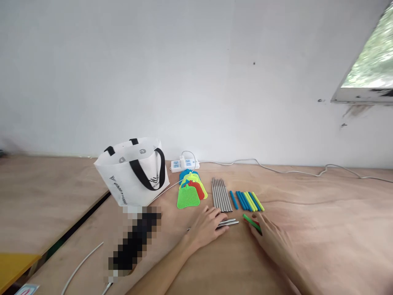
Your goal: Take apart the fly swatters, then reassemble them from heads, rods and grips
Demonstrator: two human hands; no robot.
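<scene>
My left hand (208,225) is curled over a few thin silver telescopic rods (229,222) on the table, thumb on their near side and fingers on the far side. To the right, my right hand (270,233) is closed round a green plastic handle tube (251,222) and a red one, which is mostly hidden by the fingers. Beyond my hands lies a row of several silver telescopic rods (221,196). Beside them is a row of blue and yellow handle tubes (248,201). Fly swatter heads (188,197) in green, red, yellow and blue overlap further left.
A white tote bag (135,180) with black handles stands at the left. Behind the swatter heads is a power strip (175,164) with a plug, its cable running along the wall. A blurred-out dark object (133,241) and a white cable (81,264) lie at the front left.
</scene>
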